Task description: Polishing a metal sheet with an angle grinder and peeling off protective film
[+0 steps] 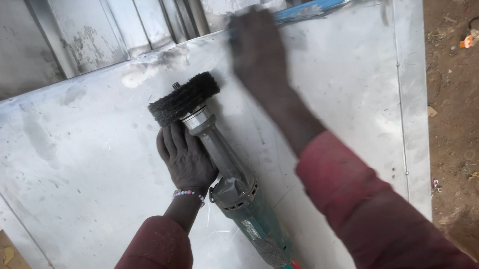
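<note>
A: What carries it all?

B: A large steel sheet (82, 163), dull grey and smudged, with dark soot marks near its far edge.

A: And what lies on it?

B: A teal power polisher (236, 189), its black brush wheel (183, 98) toward the far edge, its body running to the near edge. Bare dirt ground (468, 109) lies past the right edge.
</note>
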